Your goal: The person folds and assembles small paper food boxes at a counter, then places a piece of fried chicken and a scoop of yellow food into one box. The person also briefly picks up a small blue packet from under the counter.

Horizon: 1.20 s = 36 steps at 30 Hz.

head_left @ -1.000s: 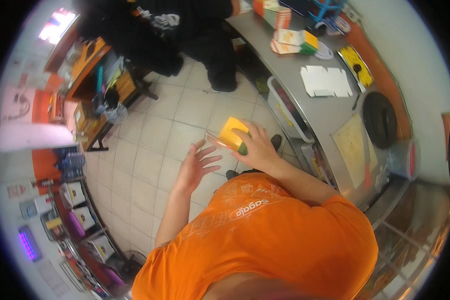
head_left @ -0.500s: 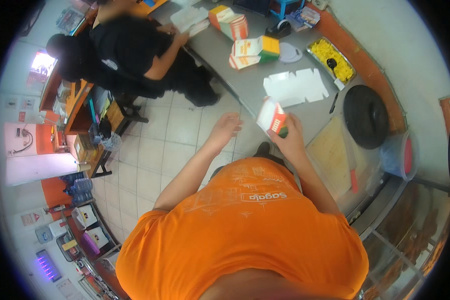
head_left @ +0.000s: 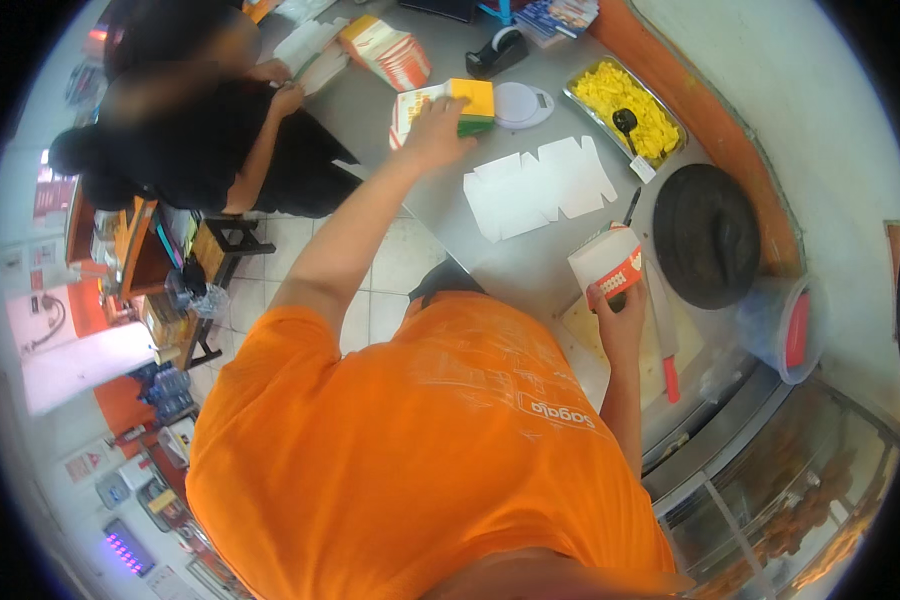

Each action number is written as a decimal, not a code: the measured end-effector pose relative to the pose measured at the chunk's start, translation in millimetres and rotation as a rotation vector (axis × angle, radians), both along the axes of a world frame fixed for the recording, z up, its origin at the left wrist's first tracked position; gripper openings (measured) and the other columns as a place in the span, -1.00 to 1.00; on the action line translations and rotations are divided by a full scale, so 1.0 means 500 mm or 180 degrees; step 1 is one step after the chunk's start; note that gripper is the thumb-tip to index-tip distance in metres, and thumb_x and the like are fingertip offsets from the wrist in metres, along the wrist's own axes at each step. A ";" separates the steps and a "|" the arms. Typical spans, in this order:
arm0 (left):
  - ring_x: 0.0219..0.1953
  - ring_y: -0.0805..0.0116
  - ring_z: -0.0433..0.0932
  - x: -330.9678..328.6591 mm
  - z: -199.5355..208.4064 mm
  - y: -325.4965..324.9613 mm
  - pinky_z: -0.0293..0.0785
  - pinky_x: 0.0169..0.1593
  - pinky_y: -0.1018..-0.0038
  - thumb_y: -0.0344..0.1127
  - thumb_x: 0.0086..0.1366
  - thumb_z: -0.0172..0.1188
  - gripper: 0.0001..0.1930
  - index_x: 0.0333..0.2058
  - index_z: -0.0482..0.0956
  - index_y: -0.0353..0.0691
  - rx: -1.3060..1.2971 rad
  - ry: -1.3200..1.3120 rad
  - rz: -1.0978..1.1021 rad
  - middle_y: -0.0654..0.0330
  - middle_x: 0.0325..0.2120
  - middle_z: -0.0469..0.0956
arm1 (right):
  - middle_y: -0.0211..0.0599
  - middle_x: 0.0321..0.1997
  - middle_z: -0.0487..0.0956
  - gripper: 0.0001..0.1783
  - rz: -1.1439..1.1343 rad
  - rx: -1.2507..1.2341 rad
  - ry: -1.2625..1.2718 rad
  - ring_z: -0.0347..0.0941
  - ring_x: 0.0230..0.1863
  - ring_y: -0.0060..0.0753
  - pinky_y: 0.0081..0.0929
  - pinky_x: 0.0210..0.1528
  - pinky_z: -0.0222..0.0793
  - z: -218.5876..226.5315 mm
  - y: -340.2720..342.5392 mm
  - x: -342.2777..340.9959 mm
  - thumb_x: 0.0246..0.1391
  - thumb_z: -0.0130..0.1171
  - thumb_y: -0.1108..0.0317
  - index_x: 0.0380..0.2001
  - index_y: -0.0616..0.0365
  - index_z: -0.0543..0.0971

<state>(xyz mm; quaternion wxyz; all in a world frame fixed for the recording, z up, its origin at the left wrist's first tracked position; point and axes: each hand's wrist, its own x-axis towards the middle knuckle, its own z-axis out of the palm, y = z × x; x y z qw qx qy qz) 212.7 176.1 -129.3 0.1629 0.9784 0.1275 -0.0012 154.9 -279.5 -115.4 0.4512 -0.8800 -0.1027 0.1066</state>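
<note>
My right hand [head_left: 622,318] grips a small white, red and green folded food carton [head_left: 606,262], held up above the cutting board [head_left: 588,335]. My left hand [head_left: 438,135] reaches forward over another carton [head_left: 473,98], white, yellow and green, that rests on the steel table. Its fingers are stretched out across that carton; whether they press on it I cannot tell. Between the two hands an unfolded white carton sheet [head_left: 540,186] lies flat on the table.
A round white scale [head_left: 520,105], a tape dispenser [head_left: 497,52] and stacked cartons [head_left: 385,52] stand farther back. At right are a tray of yellow food [head_left: 625,105] with a black spoon, a black lid [head_left: 707,237] and a red-handled knife [head_left: 668,345]. A co-worker [head_left: 195,130] handles white sheets at left.
My left hand has gone from beside the table edge out to the yellow carton. The right hand has brought its carton over the cutting board. My view and body have turned toward the table.
</note>
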 end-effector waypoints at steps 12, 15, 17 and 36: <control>0.47 -0.26 0.19 0.153 -0.097 0.089 0.16 0.48 -0.03 0.28 0.29 0.29 -0.01 0.55 0.10 0.00 -0.0001 0.0969 0.0856 -0.19 0.44 0.20 | -0.02 0.42 0.37 -0.31 -0.0550 -0.0130 0.0433 0.31 0.44 0.06 -0.12 0.44 0.24 -0.005 0.084 0.027 0.11 0.52 0.18 0.25 0.17 0.52; 0.35 -0.25 0.30 0.096 -0.156 0.051 0.27 0.37 -0.07 0.25 0.32 0.27 -0.08 0.49 0.20 -0.12 -0.0217 0.0285 0.0911 -0.18 0.32 0.29 | -0.03 0.42 0.37 -0.31 -0.0513 -0.0035 0.0493 0.33 0.43 0.06 -0.13 0.42 0.28 0.008 0.140 0.049 0.10 0.53 0.22 0.26 0.16 0.52; 0.30 -0.24 0.31 0.055 -0.176 0.024 0.29 0.31 -0.10 0.24 0.31 0.28 -0.11 0.45 0.24 -0.16 0.0093 -0.0309 0.0661 -0.13 0.27 0.30 | -0.03 0.41 0.38 -0.31 -0.0353 -0.0036 0.0408 0.33 0.42 0.05 -0.14 0.41 0.30 0.020 0.172 0.063 0.09 0.53 0.24 0.26 0.16 0.53; 0.36 -0.18 0.33 -0.029 -0.071 0.008 0.23 0.38 -0.20 0.29 0.42 0.18 -0.07 0.52 0.08 -0.16 -0.1825 -0.0546 0.0777 -0.20 0.36 0.25 | -0.06 0.47 0.33 -0.24 0.0614 -0.0518 -0.1013 0.31 0.42 0.18 0.03 0.42 0.28 0.075 0.293 0.042 -0.12 0.61 0.27 0.23 0.01 0.59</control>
